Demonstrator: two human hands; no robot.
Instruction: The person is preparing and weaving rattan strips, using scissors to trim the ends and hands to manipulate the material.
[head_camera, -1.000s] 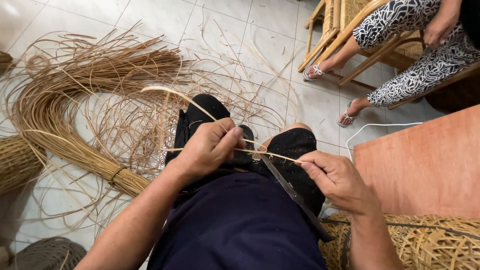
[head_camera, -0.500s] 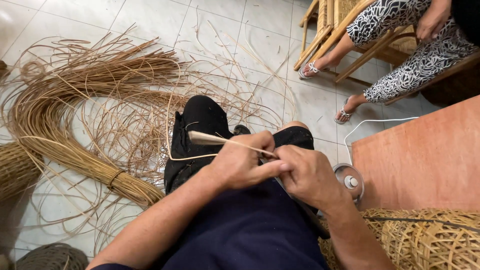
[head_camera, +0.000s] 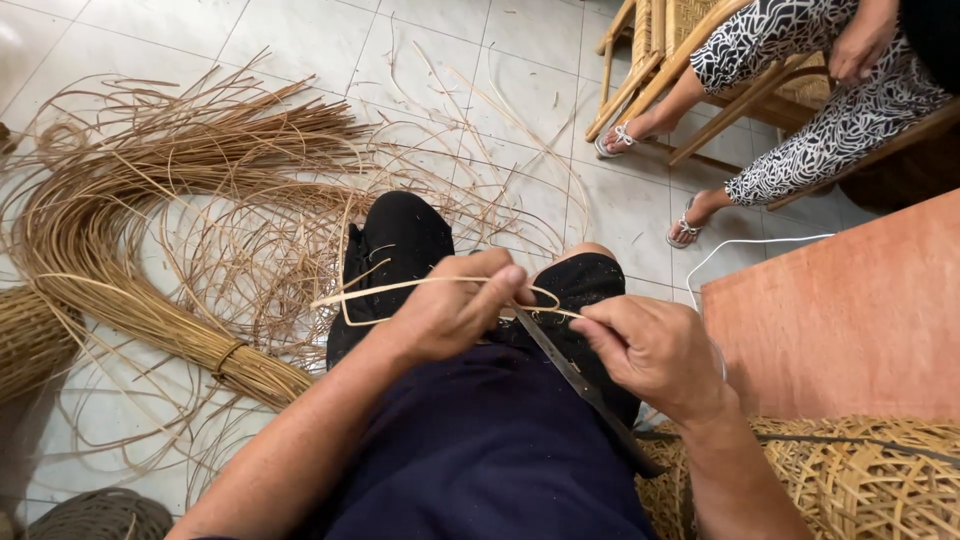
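My left hand (head_camera: 455, 310) pinches a thin pale rattan strip (head_camera: 400, 287) that loops out to the left over my lap. My right hand (head_camera: 655, 350) grips a long dark knife blade (head_camera: 570, 375), which runs diagonally down toward my right hip, and it also touches the strip where the two hands meet. Both hands are above my knees, which are in dark trousers.
A tied bundle of rattan (head_camera: 130, 310) and loose strands (head_camera: 260, 170) spread over the tiled floor at left. A woven basket (head_camera: 870, 480) is at lower right, beside an orange board (head_camera: 850, 310). Another person's legs (head_camera: 790, 110) rest by a wooden chair (head_camera: 650, 60) at upper right.
The hands first came together, then parted slightly. The strip now bends into a flat loop to the left of my left hand.
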